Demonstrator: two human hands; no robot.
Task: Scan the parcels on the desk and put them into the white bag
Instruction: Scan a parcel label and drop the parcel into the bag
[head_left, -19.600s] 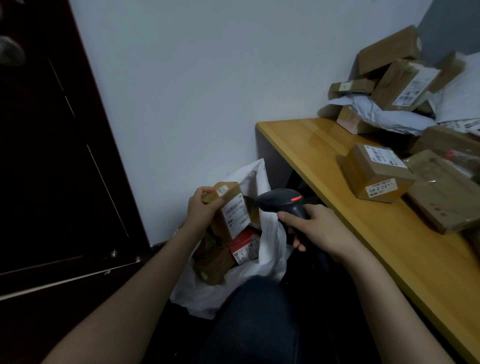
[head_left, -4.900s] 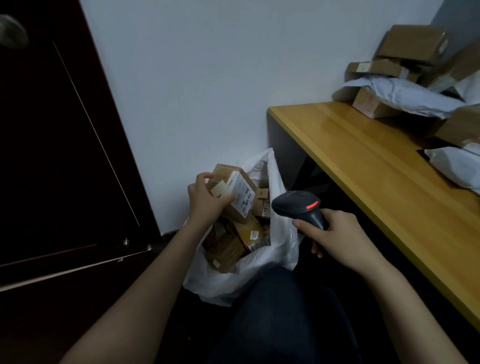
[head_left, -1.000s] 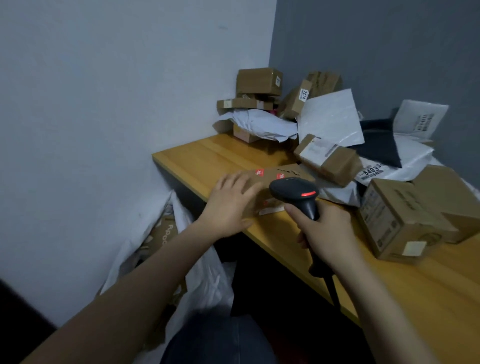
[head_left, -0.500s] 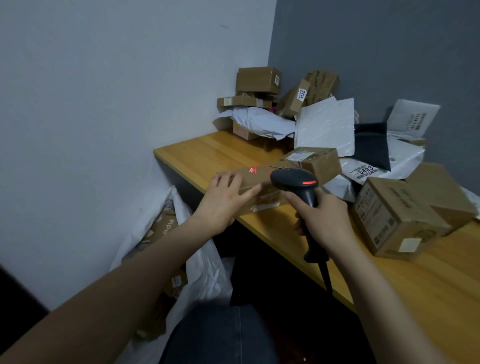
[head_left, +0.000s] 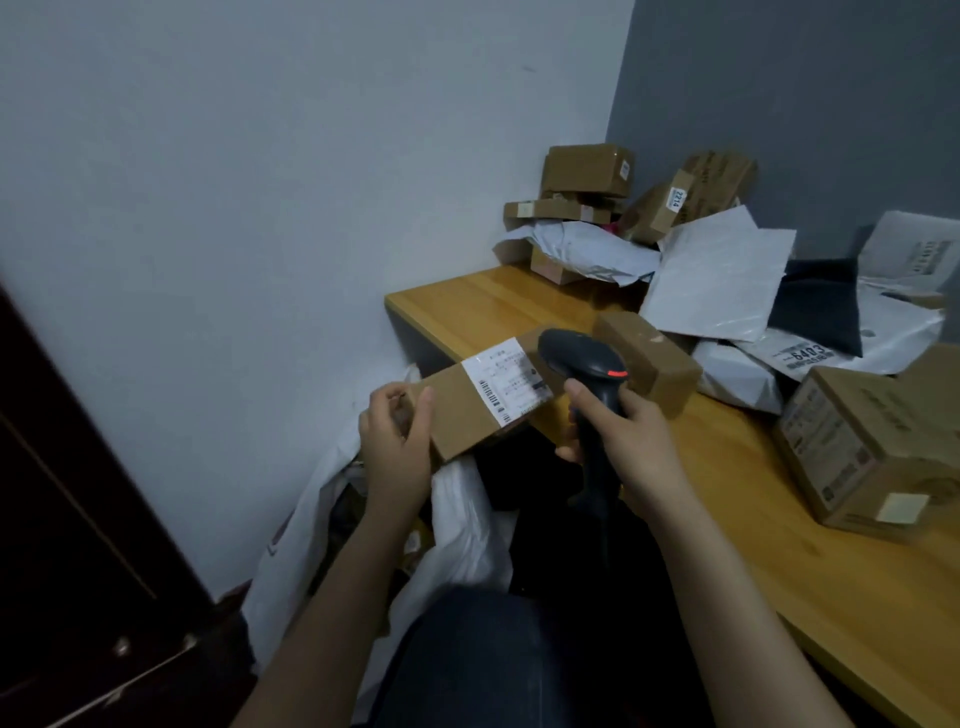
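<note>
We see the parcel (head_left: 462, 415), a brown cardboard box, lifted off the counter (head_left: 779, 561) and held out past its near left edge. The left hand (head_left: 397, 441) is clamped on its near left end, thumb on the top face and fingers curled round the end. Its long axis runs from near left, at that hand, to far right, towards the counter.

The white label (head_left: 511, 379) faces up on the far half, with the barcode (head_left: 492, 399) along its near edge. The right hand (head_left: 631, 441) is wrapped round the handle of the scanner (head_left: 582, 358). The scanner's head sits just over the parcel's far right end, right beside the label, so the right hand is the nearer one to the code. We judge the coming move turns on tipping that head onto the barcode.

The white bag (head_left: 467, 530) lies on the floor directly below the left hand, a short drop down.

Some things escape us:
- The scanner head covers the parcel's far right corner.
- The scanner's window faces away from us, and we make out no beam on the label.
- The label's print is blurred.
- The left forearm and the parcel hide most of the bag's mouth, and its inside is dark.
</note>
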